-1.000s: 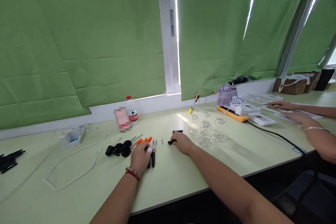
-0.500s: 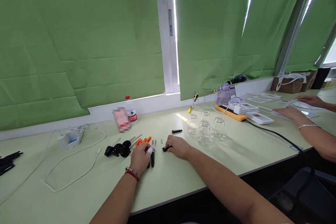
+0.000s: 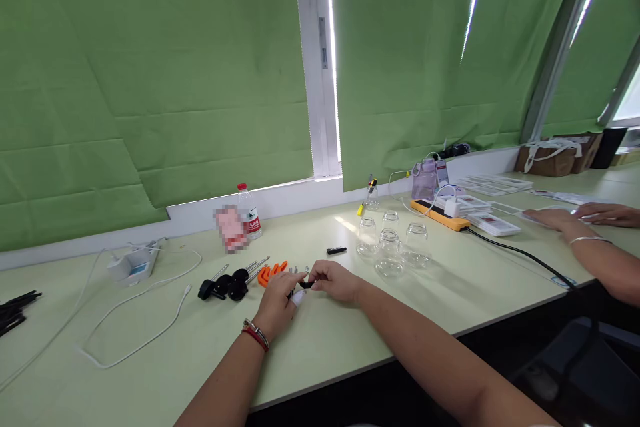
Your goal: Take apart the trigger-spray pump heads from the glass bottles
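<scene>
My right hand (image 3: 336,281) pinches a small black piece (image 3: 307,285) just above the table. Right beside it is my left hand (image 3: 281,295), with a white covering on one finger; its fingers bend towards the same piece, and whether they grip it is hidden. Metal-tipped tools lie partly under my left hand. To its left are orange clips (image 3: 270,273) and several black round parts with metal rods (image 3: 238,285). Another black strip (image 3: 337,250) lies behind my right hand.
Several clear glass jars (image 3: 389,260) stand right of my hands. A water bottle (image 3: 254,221) is at the back, a white cable (image 3: 143,353) at left. An orange power strip (image 3: 440,217) and another person's hands (image 3: 555,219) are at right.
My left hand has moved right, over the metal-tipped tools. My right hand has shifted slightly left with the black piece, so both hands now meet. The other person's hands have moved.
</scene>
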The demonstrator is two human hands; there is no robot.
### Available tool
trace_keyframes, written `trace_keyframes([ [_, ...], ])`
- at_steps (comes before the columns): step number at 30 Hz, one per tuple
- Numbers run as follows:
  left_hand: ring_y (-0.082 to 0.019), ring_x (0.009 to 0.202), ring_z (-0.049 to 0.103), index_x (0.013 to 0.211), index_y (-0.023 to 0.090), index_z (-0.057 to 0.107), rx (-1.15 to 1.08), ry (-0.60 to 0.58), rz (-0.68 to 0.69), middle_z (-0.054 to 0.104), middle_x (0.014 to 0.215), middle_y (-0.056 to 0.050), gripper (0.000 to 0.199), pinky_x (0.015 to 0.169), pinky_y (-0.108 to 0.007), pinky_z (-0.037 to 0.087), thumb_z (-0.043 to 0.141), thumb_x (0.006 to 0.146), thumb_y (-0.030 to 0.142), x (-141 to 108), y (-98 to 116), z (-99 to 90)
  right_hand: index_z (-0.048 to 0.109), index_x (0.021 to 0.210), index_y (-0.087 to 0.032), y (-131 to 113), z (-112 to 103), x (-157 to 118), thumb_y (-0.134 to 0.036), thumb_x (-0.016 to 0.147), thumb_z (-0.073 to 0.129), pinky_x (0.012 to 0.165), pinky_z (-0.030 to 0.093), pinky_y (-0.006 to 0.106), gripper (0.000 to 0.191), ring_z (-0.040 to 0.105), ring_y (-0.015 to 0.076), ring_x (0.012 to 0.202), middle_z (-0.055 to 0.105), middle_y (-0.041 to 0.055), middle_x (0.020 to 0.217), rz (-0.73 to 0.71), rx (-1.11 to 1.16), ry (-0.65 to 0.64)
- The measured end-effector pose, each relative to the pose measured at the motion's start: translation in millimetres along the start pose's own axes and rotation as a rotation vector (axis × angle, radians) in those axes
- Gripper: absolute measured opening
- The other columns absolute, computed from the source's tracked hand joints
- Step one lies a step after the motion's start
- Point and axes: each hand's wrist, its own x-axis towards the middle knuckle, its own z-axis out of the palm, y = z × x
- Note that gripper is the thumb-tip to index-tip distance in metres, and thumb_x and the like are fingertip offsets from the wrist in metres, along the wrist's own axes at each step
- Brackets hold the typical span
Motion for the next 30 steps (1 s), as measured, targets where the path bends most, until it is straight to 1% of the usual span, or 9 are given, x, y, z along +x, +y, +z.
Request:
trace_keyframes([
  [3,-0.02,0.087,0.056,0.105,0.023,0.062,-0.032,-0.016,-0.014,0.064,0.092,-0.005,0.028,0.08,-0.037,0.043,0.047,0.081,0.019,0,2,1.6,0.058,0.075,-0.017,-4,5,-1,-0.012,0.068,0.061,0.062,0.042,0.024,0.008,0.051,0.0105,0.064,0.053,-0.0025,0.071,0.044,0.168,-0.056],
  [5,-0.019,0.084,0.055,0.102,0.022,0.063,-0.057,-0.026,-0.036,0.063,0.088,-0.005,0.025,0.077,-0.035,0.044,0.048,0.081,0.02,0,2,2.2,0.057,0.073,-0.016,-6,6,-2,-0.013,0.068,0.061,0.062,0.041,0.024,0.007,0.051,0.0105,0.064,0.053,-0.0028,0.069,0.045,0.202,-0.08],
  [11,-0.018,0.077,0.054,0.096,0.02,0.063,-0.09,-0.047,-0.069,0.06,0.08,-0.004,0.022,0.071,-0.033,0.045,0.049,0.083,0.029,0,0,2.7,0.057,0.071,-0.015,-5,6,-2,-0.017,0.068,0.063,0.058,0.037,0.022,0.007,0.045,0.0091,0.061,0.051,-0.0034,0.067,0.025,0.139,-0.086],
  [18,-0.018,0.077,0.053,0.093,0.019,0.061,-0.096,-0.055,-0.087,0.058,0.08,-0.004,0.021,0.072,-0.033,0.044,0.047,0.083,0.031,0,4,1.5,0.061,0.074,-0.016,-3,8,-1,-0.02,0.07,0.063,0.061,0.041,0.023,0.006,0.049,0.0103,0.062,0.057,-0.0028,0.066,0.046,0.119,-0.112],
  [20,-0.018,0.077,0.053,0.091,0.019,0.06,-0.091,-0.055,-0.098,0.057,0.08,-0.004,0.02,0.072,-0.034,0.043,0.046,0.083,0.031,1,7,0.2,0.063,0.077,-0.016,0,5,1,-0.018,0.072,0.062,0.066,0.043,0.024,0.005,0.053,0.0119,0.068,0.061,-0.0009,0.072,0.039,0.045,-0.067],
  [24,-0.019,0.075,0.052,0.085,0.019,0.057,-0.084,-0.05,-0.137,0.057,0.078,-0.004,0.017,0.071,-0.034,0.042,0.044,0.083,0.029,2,10,-1.8,0.067,0.087,-0.017,11,-8,5,-0.015,0.082,0.05,0.079,0.043,0.029,0.018,0.057,0.0159,0.084,0.065,0.0047,0.09,0.008,-0.248,0.184],
  [25,-0.019,0.074,0.052,0.084,0.019,0.057,-0.083,-0.053,-0.148,0.057,0.078,-0.004,0.016,0.07,-0.034,0.042,0.043,0.083,0.028,2,11,-2.0,0.067,0.089,-0.018,13,-11,5,-0.014,0.083,0.048,0.082,0.042,0.031,0.02,0.057,0.0167,0.087,0.066,0.0053,0.093,-0.006,-0.324,0.214],
  [27,-0.019,0.072,0.051,0.082,0.019,0.056,-0.081,-0.061,-0.168,0.057,0.076,-0.004,0.015,0.068,-0.033,0.041,0.043,0.082,0.027,2,12,-2.1,0.068,0.092,-0.018,17,-13,7,-0.012,0.083,0.047,0.086,0.039,0.032,0.023,0.056,0.0177,0.09,0.067,0.0055,0.097,-0.045,-0.461,0.191],
  [30,-0.019,0.071,0.051,0.082,0.019,0.056,-0.079,-0.072,-0.183,0.058,0.074,-0.004,0.013,0.066,-0.032,0.041,0.045,0.081,0.025,2,12,-1.7,0.068,0.094,-0.02,18,-9,8,-0.008,0.079,0.05,0.085,0.035,0.032,0.026,0.054,0.0187,0.092,0.067,0.005,0.099,-0.109,-0.652,0.072],
])
